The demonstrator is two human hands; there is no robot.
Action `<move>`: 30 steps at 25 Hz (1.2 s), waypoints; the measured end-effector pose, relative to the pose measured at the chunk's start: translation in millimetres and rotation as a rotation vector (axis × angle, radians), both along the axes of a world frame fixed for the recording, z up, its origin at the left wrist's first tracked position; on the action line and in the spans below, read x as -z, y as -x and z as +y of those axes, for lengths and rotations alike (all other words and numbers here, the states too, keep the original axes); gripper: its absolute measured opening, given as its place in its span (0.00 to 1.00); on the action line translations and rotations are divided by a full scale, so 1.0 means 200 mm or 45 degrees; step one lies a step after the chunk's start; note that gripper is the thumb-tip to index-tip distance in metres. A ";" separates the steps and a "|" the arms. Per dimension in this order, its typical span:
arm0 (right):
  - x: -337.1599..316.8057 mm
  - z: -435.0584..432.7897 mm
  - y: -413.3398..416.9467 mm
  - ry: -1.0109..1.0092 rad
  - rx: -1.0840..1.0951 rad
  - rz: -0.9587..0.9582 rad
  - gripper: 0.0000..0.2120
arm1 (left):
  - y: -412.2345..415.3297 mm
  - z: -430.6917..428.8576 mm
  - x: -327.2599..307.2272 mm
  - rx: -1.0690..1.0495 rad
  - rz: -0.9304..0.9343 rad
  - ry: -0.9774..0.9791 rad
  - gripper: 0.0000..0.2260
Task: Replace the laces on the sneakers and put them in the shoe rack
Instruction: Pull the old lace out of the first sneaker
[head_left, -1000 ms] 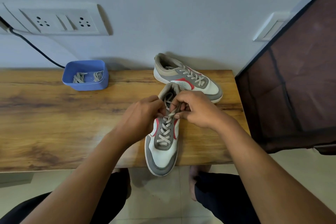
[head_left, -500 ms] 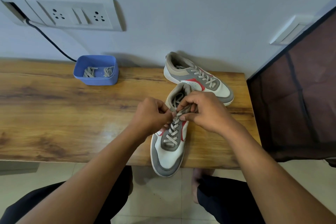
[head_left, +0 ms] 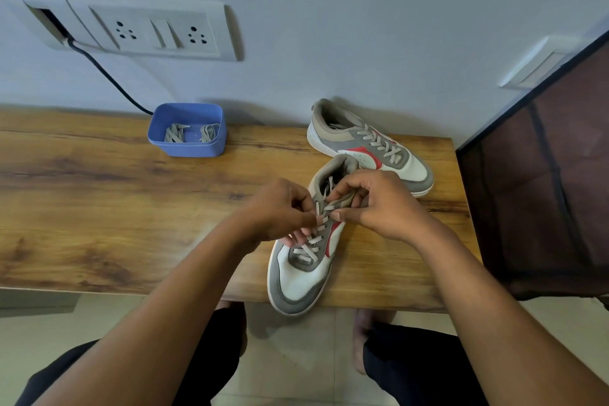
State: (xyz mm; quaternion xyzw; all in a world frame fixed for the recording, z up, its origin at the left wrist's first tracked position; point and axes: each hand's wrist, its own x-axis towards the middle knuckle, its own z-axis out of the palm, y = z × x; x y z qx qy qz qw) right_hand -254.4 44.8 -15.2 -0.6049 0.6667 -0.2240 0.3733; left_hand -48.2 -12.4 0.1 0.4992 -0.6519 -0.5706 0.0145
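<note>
A white, grey and red sneaker (head_left: 298,277) lies on the wooden table (head_left: 99,208), its toe over the front edge. My left hand (head_left: 280,211) and my right hand (head_left: 372,204) meet over its upper eyelets, and each pinches a strand of the grey lace (head_left: 324,208). A second, laced sneaker (head_left: 369,145) rests behind it near the wall. A blue tub (head_left: 188,130) farther left holds two bundles of grey laces (head_left: 192,133).
A dark mesh-sided rack (head_left: 543,181) stands right of the table. On the wall is a socket plate (head_left: 158,31) with a black cable (head_left: 108,76) running down behind the table. My knees and tiled floor show below the table edge.
The view has shifted, so everything sits further right and lower. My hands stay at the top of the near sneaker's lacing, fingers slightly reworked on the lace.
</note>
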 end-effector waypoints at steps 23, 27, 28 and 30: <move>0.05 -0.04 -0.05 0.016 0.012 -0.038 0.06 | -0.05 -0.03 0.00 0.072 -0.141 0.195 0.12; 0.06 -0.04 -0.05 0.019 0.022 -0.080 0.06 | -0.08 -0.04 -0.02 0.235 -0.163 0.005 0.08; 0.06 -0.04 -0.05 0.019 0.018 -0.083 0.06 | -0.10 -0.05 -0.03 0.239 -0.164 -0.035 0.09; 0.05 -0.04 -0.05 0.011 0.024 -0.086 0.05 | -0.10 -0.05 -0.03 0.143 -0.131 0.014 0.11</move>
